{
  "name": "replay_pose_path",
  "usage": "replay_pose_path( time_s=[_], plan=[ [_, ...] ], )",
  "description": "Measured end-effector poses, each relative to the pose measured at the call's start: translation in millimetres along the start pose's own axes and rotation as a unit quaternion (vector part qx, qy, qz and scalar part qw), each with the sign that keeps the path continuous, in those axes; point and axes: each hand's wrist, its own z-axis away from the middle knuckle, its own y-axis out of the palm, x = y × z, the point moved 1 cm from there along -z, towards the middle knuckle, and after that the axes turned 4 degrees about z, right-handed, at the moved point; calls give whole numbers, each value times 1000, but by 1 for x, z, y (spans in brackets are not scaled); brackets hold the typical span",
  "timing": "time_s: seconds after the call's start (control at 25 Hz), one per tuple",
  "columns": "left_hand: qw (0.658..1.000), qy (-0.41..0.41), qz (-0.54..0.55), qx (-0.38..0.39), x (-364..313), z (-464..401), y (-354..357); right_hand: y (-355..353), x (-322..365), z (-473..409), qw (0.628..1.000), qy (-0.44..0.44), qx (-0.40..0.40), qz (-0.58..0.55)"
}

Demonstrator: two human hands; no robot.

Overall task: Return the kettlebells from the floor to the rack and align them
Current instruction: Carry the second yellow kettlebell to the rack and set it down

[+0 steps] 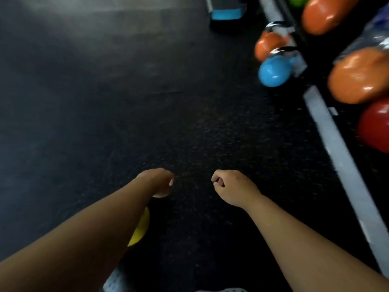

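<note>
**A:** What is the left hand (156, 182) doing?

**B:** It is curled up, with a yellow kettlebell (140, 227) peeking out under that arm. I cannot tell if it holds it.

**A:** And the right hand (232, 187)?

**B:** A loose fist, holding nothing.

**A:** Where are the others?

**B:** A blue kettlebell (273, 72) and a small orange kettlebell (269, 45) sit on the floor (147, 102) beside the rack (328, 127).

**A:** How will they feel?

**B:** Hard, heavy and shiny, I think. Grab the top handle tight, not the slippery round part.
</note>
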Motion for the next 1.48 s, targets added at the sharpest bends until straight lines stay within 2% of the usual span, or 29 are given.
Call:
replay_pose_path(
  time_s=[0.16,0.32,0.4,0.52,0.64,0.76,0.96,1.16,1.36,1.48],
  plan=[
    [996,-63,64,-12,143,47,75,91,115,-47,993,-57,87,63],
    [986,-108,125,-33,242,54,153,182,183,-88,983,-103,122,93],
    [980,-121,151,-42,268,43,190,225,198,-111,976,-142,121,114],
    [978,-93,183,-42,283,14,250,290,206,-141,953,-190,160,172],
    [949,-75,287,-112,281,-9,289,327,202,-162,947,-195,179,181],
    [909,-81,363,-188,282,-18,296,333,196,-177,949,-210,167,164],
    [942,-79,301,-130,274,-17,273,318,202,-173,939,-217,198,179],
    [967,-18,225,-122,252,-7,216,272,186,-137,968,-162,146,124],
    [982,73,153,-85,184,2,139,192,145,-82,990,-81,96,70],
    [982,143,101,-78,118,-4,82,130,101,-47,999,-13,38,22]
  ],
)
